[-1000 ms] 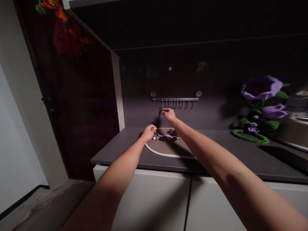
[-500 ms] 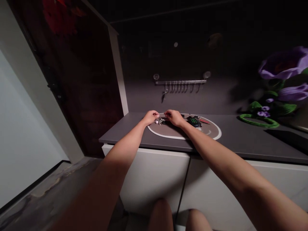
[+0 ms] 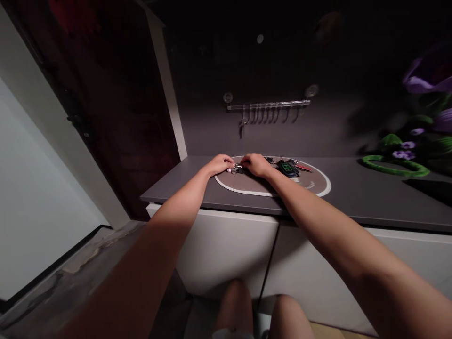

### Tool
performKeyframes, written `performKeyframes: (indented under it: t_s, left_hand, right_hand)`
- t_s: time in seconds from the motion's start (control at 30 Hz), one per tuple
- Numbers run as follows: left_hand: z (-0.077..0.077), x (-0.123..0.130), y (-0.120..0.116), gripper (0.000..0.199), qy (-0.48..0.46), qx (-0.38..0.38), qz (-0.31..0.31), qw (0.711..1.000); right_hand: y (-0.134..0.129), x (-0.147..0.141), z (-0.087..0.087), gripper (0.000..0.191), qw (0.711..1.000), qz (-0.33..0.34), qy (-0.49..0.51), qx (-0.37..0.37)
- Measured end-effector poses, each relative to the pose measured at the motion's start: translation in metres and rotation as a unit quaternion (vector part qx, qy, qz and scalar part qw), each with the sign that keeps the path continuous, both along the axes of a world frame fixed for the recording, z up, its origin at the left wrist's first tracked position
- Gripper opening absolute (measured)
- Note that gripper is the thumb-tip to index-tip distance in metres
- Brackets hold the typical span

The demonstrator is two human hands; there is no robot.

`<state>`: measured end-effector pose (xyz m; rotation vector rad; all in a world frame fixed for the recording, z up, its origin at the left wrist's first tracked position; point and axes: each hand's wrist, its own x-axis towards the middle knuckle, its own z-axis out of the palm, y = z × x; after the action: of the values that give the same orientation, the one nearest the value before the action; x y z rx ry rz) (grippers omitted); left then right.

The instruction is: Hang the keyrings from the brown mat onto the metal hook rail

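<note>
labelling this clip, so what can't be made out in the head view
All in the head view:
Whether the right hand grips anything: hidden by the hand itself
Lettering on the mat: too small to read
Upper purple flower: dim, cut off by the right edge
Hanging key: outline too small

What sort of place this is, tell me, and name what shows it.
Probably a home entryway: a dark door stands at the left, a wall-mounted hook rail runs above the counter, and a key fob lies on an oval mat.
</note>
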<state>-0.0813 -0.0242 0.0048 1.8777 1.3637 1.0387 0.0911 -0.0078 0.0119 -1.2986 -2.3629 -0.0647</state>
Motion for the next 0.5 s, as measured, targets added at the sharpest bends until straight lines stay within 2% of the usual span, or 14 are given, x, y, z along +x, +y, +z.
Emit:
performKeyframes:
  t_s: [0.23,0.5]
  left_hand:
    - [-0.0012,-0.003,0.0025,0.013,0.005,-0.01,0.012,1.0]
    - [-0.0052,-0.0053,0.0083,0.01,0.004,0.016,0.029,0.999]
  right_hand:
    - [0.0005,-0.0024,0.0018,0.023,1.0,0.002,-0.006,-0.003]
    - [0.0042,-0.0027,0.0007,0.022,1.0,0.007,-0.007,0.003]
